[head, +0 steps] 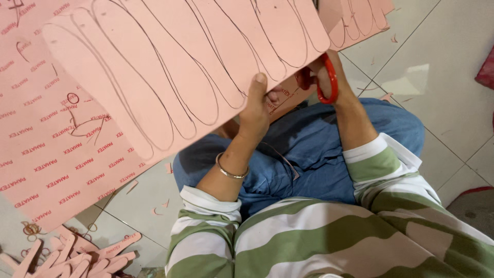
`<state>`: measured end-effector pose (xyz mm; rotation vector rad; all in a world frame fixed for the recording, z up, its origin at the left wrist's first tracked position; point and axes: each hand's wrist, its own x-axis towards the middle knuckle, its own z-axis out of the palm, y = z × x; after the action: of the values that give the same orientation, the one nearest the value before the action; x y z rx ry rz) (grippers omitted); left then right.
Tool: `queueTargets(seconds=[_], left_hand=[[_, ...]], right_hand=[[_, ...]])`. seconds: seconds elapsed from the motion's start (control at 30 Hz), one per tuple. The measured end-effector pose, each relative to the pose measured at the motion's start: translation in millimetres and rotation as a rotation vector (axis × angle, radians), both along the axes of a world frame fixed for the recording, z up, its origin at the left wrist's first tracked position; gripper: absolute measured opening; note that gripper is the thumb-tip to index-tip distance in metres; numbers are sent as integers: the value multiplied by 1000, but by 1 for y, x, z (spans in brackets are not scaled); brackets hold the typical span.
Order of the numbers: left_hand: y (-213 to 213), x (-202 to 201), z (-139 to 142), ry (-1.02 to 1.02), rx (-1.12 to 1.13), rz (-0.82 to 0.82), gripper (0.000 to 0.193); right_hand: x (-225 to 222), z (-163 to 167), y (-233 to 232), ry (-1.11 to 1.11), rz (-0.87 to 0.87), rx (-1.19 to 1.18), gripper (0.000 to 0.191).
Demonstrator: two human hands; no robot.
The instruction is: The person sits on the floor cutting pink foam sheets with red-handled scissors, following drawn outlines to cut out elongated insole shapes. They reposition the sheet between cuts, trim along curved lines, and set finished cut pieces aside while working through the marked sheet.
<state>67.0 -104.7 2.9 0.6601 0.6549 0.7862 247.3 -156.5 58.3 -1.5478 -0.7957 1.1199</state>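
Pink sheet held up by its near edge, scissors at work just to its right

The person sits on the tiled floor [442, 67] and holds a big pink sheet [170, 62] up over their lap; it is drawn all over with long, narrow outlines that fan away from the body, up and to the left. The left hand [256, 110] is straight below the sheet, pinching its near edge with the thumb on top and the fingers hidden underneath, wrist bent back, a thin bangle [230, 171] on the forearm. The right hand [337, 77] is just beside it, fingers closed through the red handles of the scissors [324, 77]; the blades go under the sheet, so their spread cannot be told. The right hand sits nearer the sheet's right-hand edge. Cut pink strips [77, 257] lie on the floor, well apart to the left.
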Motion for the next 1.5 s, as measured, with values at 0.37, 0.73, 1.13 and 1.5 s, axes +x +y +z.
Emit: queueTargets(seconds=[0.37, 0.73, 1.13, 1.5], left_hand=[[-13, 1, 11, 124, 111, -36, 38], [-12, -3, 19, 90, 32, -52, 36], [-22, -1, 25, 320, 303, -123, 39], [-24, -2, 25, 191, 280, -127, 43]], right_hand=[[11, -26, -7, -186, -33, 163, 30], [-2, 1, -4, -119, -34, 90, 31], [14, -25, -13, 153, -85, 152, 46], [10, -25, -16, -64, -130, 121, 45]])
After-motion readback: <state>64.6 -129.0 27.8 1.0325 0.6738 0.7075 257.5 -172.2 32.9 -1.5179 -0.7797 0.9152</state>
